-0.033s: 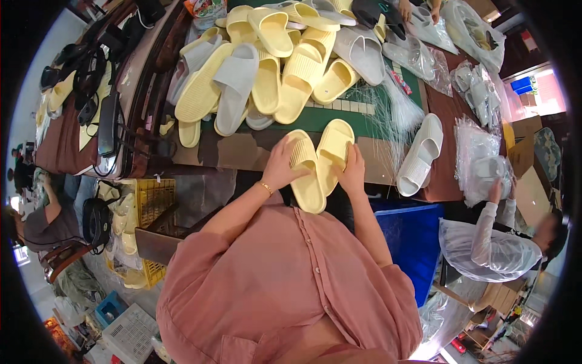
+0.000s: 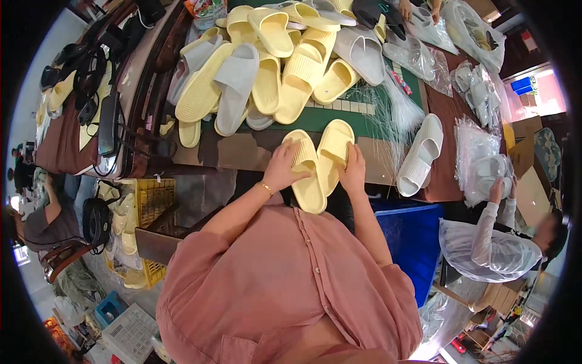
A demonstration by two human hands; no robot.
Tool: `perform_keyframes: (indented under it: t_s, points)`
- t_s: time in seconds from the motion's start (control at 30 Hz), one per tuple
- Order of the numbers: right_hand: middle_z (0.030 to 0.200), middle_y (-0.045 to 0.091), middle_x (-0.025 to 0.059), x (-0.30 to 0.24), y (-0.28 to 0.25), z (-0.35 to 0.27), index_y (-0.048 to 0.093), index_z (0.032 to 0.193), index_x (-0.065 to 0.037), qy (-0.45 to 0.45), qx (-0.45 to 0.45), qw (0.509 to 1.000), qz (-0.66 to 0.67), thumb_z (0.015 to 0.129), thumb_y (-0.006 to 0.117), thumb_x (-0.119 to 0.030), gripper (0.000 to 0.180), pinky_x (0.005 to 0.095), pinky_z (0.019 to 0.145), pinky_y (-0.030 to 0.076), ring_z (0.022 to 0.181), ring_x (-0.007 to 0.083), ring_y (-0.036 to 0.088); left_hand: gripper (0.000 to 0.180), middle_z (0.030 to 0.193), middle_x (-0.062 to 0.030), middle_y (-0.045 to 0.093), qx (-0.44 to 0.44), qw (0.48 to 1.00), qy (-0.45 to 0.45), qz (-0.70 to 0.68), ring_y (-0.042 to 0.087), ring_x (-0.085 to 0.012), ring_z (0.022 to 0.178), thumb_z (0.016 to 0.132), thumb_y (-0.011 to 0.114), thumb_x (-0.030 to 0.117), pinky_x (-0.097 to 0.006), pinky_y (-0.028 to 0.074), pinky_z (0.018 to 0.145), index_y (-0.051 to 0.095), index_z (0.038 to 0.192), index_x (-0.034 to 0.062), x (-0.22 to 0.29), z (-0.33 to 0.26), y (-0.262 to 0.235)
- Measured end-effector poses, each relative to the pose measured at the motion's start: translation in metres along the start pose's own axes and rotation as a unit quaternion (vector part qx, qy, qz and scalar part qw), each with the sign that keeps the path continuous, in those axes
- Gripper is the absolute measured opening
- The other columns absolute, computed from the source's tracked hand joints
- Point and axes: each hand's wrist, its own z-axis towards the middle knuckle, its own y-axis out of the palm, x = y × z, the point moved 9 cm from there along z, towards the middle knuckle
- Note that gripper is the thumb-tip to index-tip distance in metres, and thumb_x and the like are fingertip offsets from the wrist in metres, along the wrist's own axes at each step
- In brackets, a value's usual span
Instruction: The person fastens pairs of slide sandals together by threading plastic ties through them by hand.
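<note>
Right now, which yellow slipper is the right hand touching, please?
The pale yellow slide on the pair's right; the left hand holds the left slide.

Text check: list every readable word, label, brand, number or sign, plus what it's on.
No text quoted:
Colourful plastic package, top edge: print too small and blurred to read.
Small red packet: too small to read.
Black item: small green mark, not legible.
Held yellow slippers: no lettering visible.
</note>
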Motion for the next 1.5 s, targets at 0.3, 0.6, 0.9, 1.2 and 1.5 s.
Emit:
perform_keyframes:
  t_s: [0.3, 0.6, 0.9, 1.2, 1.5]
  points:
    - [0.123, 0.047, 0.0179, 0.027, -0.022, 0.000, 0.046, 0.130, -0.009, 0.060, 0.049, 0.995, -0.060, 0.075, 0.051, 0.006, 0.058, 0.0435, 0.095, 0.042, 0.113, 0.0372, 0.046, 0.051, 0.132, -0.0163, 0.045, 0.017, 0.983, 0.142, 0.119, 0.042, -0.0343, 0.123, 0.080, 0.051, 0.005, -0.042, 0.038, 0.100, 0.046, 0.131, 0.0092, 0.015, 0.024, 0.010]
    - [0.124, 0.046, 0.0188, 0.018, -0.007, -0.007, 0.043, 0.131, -0.006, 0.052, 0.025, 0.998, -0.012, 0.072, 0.050, 0.006, 0.061, 0.0438, 0.093, 0.043, 0.113, 0.0369, 0.046, 0.053, 0.134, -0.0158, 0.044, 0.036, 0.980, 0.141, 0.135, 0.040, -0.0357, 0.125, 0.078, 0.054, 0.008, -0.043, 0.038, 0.100, 0.045, 0.131, 0.0091, 0.024, 0.028, 0.024]
    - [0.105, 0.058, 0.0165, 0.087, -0.036, 0.030, 0.058, 0.111, -0.006, 0.115, 0.072, 0.991, -0.015, 0.079, 0.052, -0.005, 0.033, 0.0441, 0.083, 0.048, 0.096, 0.0359, 0.057, 0.046, 0.126, -0.0153, 0.050, -0.039, 0.969, 0.181, -0.165, 0.045, -0.0317, 0.119, 0.079, 0.060, 0.008, -0.040, 0.038, 0.100, 0.051, 0.124, 0.0062, 0.117, 0.018, -0.047]
    - [0.102, 0.059, 0.0136, 0.097, -0.019, 0.076, 0.060, 0.100, -0.009, 0.227, -0.010, 0.950, -0.212, 0.085, 0.056, -0.024, 0.022, 0.0449, 0.074, 0.052, 0.090, 0.0333, 0.062, 0.022, 0.118, -0.0134, 0.055, -0.384, 0.557, 0.417, -0.607, 0.054, -0.0276, 0.108, 0.089, 0.058, 0.018, -0.039, 0.044, 0.089, 0.062, 0.106, 0.0046, 0.317, -0.063, -0.152]
    - [0.094, 0.064, 0.0160, 0.101, -0.012, 0.066, 0.061, 0.092, -0.005, 0.219, -0.039, 0.953, -0.208, 0.086, 0.052, -0.023, 0.021, 0.0434, 0.069, 0.053, 0.085, 0.0324, 0.065, 0.028, 0.114, -0.0144, 0.053, -0.458, 0.397, 0.367, -0.706, 0.050, -0.0288, 0.110, 0.079, 0.051, 0.010, -0.040, 0.039, 0.095, 0.057, 0.104, -0.0004, 0.343, -0.091, -0.166]
